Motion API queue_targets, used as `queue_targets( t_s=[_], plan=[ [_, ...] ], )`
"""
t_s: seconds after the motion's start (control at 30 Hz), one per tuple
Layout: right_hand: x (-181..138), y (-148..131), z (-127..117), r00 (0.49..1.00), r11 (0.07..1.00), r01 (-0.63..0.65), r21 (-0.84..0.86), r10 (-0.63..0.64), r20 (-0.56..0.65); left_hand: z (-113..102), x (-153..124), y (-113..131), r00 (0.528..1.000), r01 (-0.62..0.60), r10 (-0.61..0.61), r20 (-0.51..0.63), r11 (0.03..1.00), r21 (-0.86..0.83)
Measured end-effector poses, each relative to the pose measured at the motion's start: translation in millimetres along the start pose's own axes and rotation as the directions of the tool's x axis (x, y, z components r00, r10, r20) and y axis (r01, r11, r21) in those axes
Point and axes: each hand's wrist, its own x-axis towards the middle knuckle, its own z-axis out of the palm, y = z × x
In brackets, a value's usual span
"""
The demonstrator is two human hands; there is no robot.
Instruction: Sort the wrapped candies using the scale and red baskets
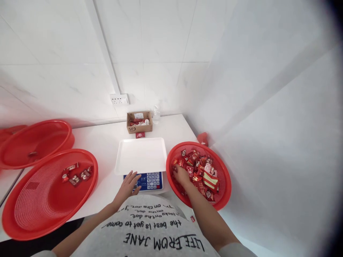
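My left hand (129, 185) has its fingers spread and holds nothing, resting by the near left edge of a scale's white tray (140, 155). Part of the blue keypad panel (152, 181) shows to the right of that hand. Inside the right red basket (227, 178), my right hand (181, 175) reaches down at the left side among small red wrapped packets (198, 169). Its fingers are curled, their tips partly hidden against the packets, so what they hold cannot be made out. A larger pink, yellow and red packet (210, 177) lies on the heap.
Left on the white table (105, 137) stands a red basket (34, 210) with several small packets (76, 175). Behind it is another red basket (45, 128). A cardboard box (139, 127) with packets, a red packet (140, 135) and a clear plastic item (156, 113) are near the wall.
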Motion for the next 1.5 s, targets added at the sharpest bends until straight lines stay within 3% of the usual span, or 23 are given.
queue_targets(
  t_s=[0.23, 0.3, 0.4, 0.57, 0.73, 1.0, 1.1, 1.33, 1.5],
  plan=[
    [-4.9, -8.1, -22.7, 0.984, 0.954, -0.079, 0.288, 0.121, -0.133, 1.7, -0.3, -0.2, 1.0, 0.007, -0.007, 0.006, 1.0, -0.015],
    [-12.0, -20.5, -31.6, 0.974, 0.86, -0.129, 0.493, 0.202, -0.098, 3.3, 0.3, 0.1, 1.0, -0.005, 0.005, -0.003, 1.0, -0.015],
    [-21.5, -46.5, -41.5, 0.964, 0.622, -0.189, 0.759, 0.264, 0.024, 6.2, 1.6, 0.4, 0.999, -0.033, 0.033, -0.013, 0.999, -0.009],
    [-27.5, -90.7, -39.1, 0.984, 0.469, -0.162, 0.868, 0.143, 0.107, 6.2, 2.5, 1.3, 0.999, -0.048, 0.048, 0.002, 0.999, -0.005],
    [-21.8, -117.1, -17.6, 0.977, 0.484, -0.207, 0.85, 0.059, 0.204, 3.7, 0.1, 0.4, 0.999, -0.049, 0.049, -0.023, 0.999, 0.001],
    [-8.7, -128.1, 16.9, 0.931, 0.469, -0.356, 0.808, 0.1, 0.352, 2.1, -6.9, -3.5, 1.0, -0.002, 0.002, -0.031, 1.0, 0.011],
    [-3.7, -128.0, 23.7, 0.931, 0.445, -0.352, 0.824, 0.076, 0.357, 2.0, -7.7, -4.2, 0.999, 0.01, -0.009, -0.032, 1.0, 0.017],
    [1.3, -129.8, 23.7, 0.937, 0.414, -0.349, 0.841, 0.158, 0.311, 3.4, -3.9, -5.4, 1.0, 0.009, -0.009, 0.005, 1.0, 0.01],
    [-0.9, -129.3, 20.0, 0.97, 0.449, -0.241, 0.86, 0.081, 0.23, 4.4, 0.9, -4.8, 0.999, 0.024, -0.024, 0.024, 1.0, -0.006]
  ],
)
